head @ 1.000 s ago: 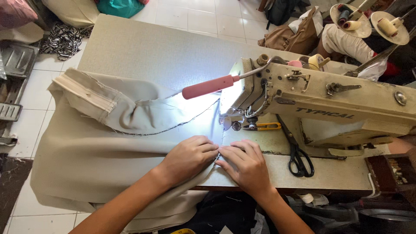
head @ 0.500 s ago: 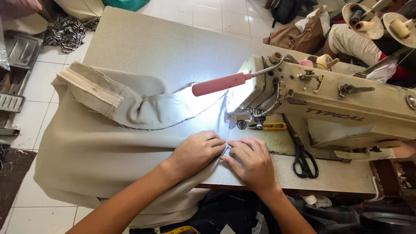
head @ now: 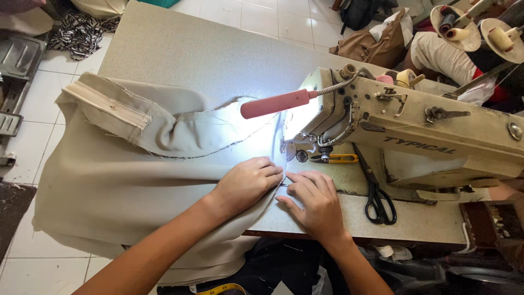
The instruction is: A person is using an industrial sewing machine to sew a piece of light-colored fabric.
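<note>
The left hand [head: 246,183] lies flat on a big piece of beige cloth [head: 125,186], with its fingers curled a little and pressing the cloth down onto the table [head: 218,52]. It does not grab the cloth; it just holds it flat. The right hand [head: 314,202] sits just beside it, fingers spread and fingertips pushing on the cloth's edge, not closed around anything. The two hands almost touch each other. The cloth covers the left part of the table and hangs over the near edge and the left side. Its edge reaches up to the needle part of the cream sewing machine [head: 415,136], just in front of the hands. A pink lamp [head: 275,102] on a bendy neck shines a bright light on that spot. Small yellow snips [head: 335,159] lie by the needle. Black scissors [head: 376,194] lie on the table to the right of the right hand.
</note>
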